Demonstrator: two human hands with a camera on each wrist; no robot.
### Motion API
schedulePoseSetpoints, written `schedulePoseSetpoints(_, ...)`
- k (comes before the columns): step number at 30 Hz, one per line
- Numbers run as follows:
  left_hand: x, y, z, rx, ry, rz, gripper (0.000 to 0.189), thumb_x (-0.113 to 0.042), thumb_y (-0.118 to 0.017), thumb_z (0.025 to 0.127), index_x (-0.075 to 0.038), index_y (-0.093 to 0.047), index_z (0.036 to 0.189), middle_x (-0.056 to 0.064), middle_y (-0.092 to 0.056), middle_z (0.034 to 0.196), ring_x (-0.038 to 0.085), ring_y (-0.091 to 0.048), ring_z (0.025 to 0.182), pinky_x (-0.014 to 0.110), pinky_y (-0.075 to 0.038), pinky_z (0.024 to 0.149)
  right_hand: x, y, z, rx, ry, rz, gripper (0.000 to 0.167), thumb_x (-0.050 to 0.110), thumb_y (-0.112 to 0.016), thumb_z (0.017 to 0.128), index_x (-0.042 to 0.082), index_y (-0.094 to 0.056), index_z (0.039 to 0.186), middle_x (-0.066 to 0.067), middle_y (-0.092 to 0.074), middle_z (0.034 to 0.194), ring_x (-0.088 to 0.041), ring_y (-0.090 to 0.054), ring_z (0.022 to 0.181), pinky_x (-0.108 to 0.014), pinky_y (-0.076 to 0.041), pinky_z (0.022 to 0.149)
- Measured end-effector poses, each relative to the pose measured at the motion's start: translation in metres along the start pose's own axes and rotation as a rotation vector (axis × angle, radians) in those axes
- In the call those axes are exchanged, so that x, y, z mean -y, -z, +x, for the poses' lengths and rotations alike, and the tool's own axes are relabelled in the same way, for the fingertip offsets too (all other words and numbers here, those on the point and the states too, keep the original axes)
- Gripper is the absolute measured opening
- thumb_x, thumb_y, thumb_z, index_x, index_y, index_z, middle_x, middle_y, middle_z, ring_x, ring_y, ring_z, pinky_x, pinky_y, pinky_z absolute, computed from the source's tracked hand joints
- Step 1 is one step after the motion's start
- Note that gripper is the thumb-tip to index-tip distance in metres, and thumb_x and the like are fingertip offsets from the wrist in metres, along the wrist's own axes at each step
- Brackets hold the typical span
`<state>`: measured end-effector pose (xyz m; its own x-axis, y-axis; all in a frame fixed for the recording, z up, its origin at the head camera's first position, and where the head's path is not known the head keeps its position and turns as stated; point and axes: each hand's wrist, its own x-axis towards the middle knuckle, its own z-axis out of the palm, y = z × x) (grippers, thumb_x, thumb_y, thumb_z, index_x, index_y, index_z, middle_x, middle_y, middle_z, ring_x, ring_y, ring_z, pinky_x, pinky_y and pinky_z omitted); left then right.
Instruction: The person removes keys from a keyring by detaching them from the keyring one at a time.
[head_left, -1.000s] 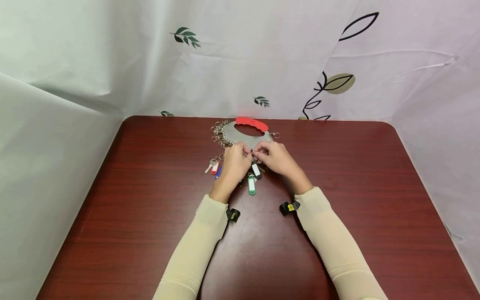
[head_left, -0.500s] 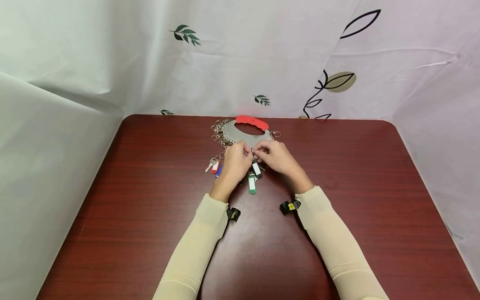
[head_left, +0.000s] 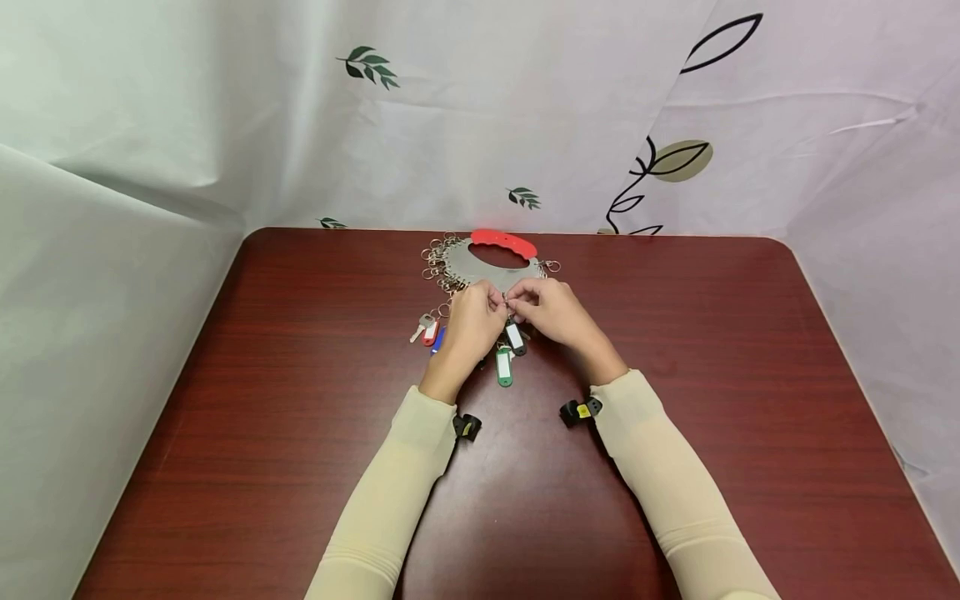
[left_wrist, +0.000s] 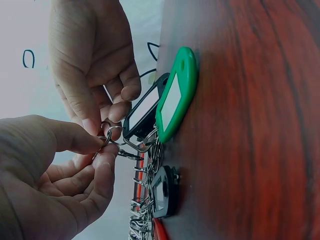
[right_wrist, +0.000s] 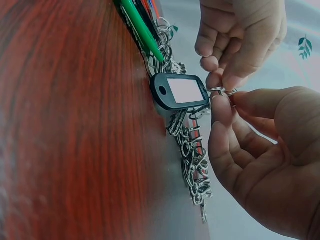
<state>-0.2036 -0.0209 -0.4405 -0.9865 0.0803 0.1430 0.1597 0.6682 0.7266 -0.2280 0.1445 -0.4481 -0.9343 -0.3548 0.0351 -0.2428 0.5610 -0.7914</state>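
Left hand (head_left: 472,323) and right hand (head_left: 553,313): each grip pinches small metal rings (right_wrist: 216,89) by the near edge of the grey plate (head_left: 480,274), probably steadying them from both sides; black tag (head_left: 515,337) sits just nearer.

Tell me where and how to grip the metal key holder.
Grip the metal key holder by the middle of its red handle, probably from above, fingers through the opening: the handle's inner edge is scalloped, and the left hand and right hand are at the opposite side.
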Motion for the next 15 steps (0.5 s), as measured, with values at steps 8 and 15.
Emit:
schedulePoseSetpoints(8, -0.0006, -0.0004, -0.0002, 0.0, -0.004, -0.008, 0.006, -0.001, -0.068, 0.088, -0.003, -0.068, 0.083, 0.01, -0.071, 0.075, 0.023, -0.064, 0.07, 0.035, -0.052, 0.067, 0.0009, -0.0008, -0.0001, -0.05, 0.017, -0.044, 0.009, 0.013, -0.07, 0.098, 0.01, -0.079, 0.099, -0.004, -0.075, 0.079, -0.012, -0.063, 0.064, -0.023, -0.049, 0.056)
schedulePoseSetpoints(15, -0.0003, -0.0011, -0.0001, -0.009, -0.011, -0.016, 0.005, 0.0, -0.068, 0.088, -0.003, -0.069, 0.084, 0.011, -0.073, 0.077, 0.025, -0.067, 0.073, 0.037, -0.055, 0.07, 0.0018, -0.0008, -0.0004, -0.087, 0.036, -0.127, 0.011, 0.016, -0.072, 0.097, 0.014, -0.082, 0.1, -0.001, -0.078, 0.086, -0.009, -0.065, 0.072, -0.025, -0.047, 0.066)
